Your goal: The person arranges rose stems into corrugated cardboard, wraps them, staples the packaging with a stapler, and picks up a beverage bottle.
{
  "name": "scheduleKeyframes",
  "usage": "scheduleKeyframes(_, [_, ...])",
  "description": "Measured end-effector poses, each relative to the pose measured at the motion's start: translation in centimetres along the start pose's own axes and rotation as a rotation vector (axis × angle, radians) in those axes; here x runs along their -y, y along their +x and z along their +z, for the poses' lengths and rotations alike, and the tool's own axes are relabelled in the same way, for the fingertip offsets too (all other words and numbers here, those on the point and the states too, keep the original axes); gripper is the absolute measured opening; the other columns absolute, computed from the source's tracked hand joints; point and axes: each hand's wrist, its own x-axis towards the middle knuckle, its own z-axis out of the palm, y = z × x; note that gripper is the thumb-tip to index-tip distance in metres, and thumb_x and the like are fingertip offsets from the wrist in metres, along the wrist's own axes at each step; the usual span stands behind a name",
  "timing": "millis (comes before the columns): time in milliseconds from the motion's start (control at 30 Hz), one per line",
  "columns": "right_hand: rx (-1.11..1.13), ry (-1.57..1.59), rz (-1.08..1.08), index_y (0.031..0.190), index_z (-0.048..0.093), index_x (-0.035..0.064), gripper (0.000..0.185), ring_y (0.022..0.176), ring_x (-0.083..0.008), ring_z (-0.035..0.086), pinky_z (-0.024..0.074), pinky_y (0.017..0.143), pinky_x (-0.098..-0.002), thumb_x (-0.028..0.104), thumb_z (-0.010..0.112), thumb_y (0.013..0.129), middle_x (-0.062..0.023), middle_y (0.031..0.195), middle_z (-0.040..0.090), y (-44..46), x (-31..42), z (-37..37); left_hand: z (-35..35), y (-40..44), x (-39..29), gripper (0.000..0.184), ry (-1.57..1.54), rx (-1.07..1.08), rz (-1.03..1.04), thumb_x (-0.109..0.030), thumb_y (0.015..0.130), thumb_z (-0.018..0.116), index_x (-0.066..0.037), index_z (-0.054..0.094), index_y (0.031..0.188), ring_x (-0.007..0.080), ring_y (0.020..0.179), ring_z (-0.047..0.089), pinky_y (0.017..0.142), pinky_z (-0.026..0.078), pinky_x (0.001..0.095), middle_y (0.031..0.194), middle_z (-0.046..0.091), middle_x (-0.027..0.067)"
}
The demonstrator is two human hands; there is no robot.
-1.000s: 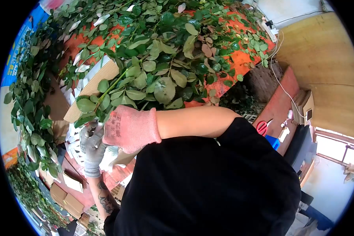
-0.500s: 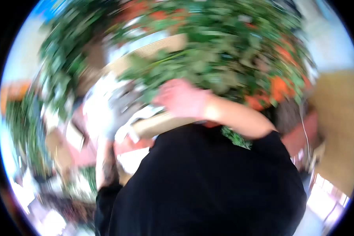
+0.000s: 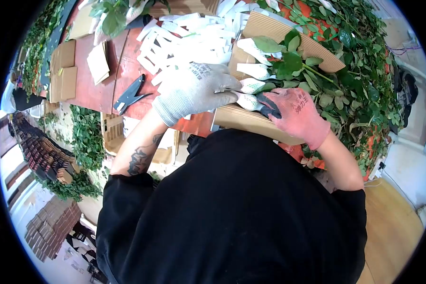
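Observation:
My left hand [image 3: 199, 87], in a grey-white glove, pinches the tip of a white-sleeved flower bud [image 3: 247, 101]. On the same flower, my right hand [image 3: 293, 111] in a pink glove with dark fingertips closes round the base of the bud. Other wrapped buds [image 3: 254, 71] lie in a row just above, on corrugated cardboard [image 3: 255, 120] that runs beneath and in front of both hands. A raised corrugated strip [image 3: 293, 35] stands behind the buds. Green leafy stems [image 3: 333, 90] spread to the right of them.
Many white paper sleeves [image 3: 194, 40] are scattered on the red table [image 3: 92, 92]. A black stapler-like tool [image 3: 130, 94], a stack of pale cards [image 3: 98, 63] and folded brown cardboard [image 3: 63, 71] lie to the left. A beige crate [image 3: 112, 135] is below the table edge.
The view has swung left, bringing the table, paper sleeves and black tool into sight. Both hands now meet at a bud; before, the pink-gloved hand was by the leafy stems.

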Motion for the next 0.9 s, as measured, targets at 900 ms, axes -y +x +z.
scheduleKeyframes(900, [-0.032, 0.079, 0.113, 0.123, 0.051, 0.0071, 0.045, 0.105, -0.0316, 0.053, 0.0395, 0.095, -0.0426, 0.019, 0.060, 0.081, -0.0154, 0.113, 0.059, -0.6, 0.5, 0.6, 0.1, 1.4, 0.9, 0.021, 0.108, 0.285, 0.088, -0.025, 0.087, 0.060, -0.007, 0.065, 0.097, 0.0306, 0.083, 0.063, 0.075, 0.050, 0.0379, 0.086, 0.064, 0.0152])
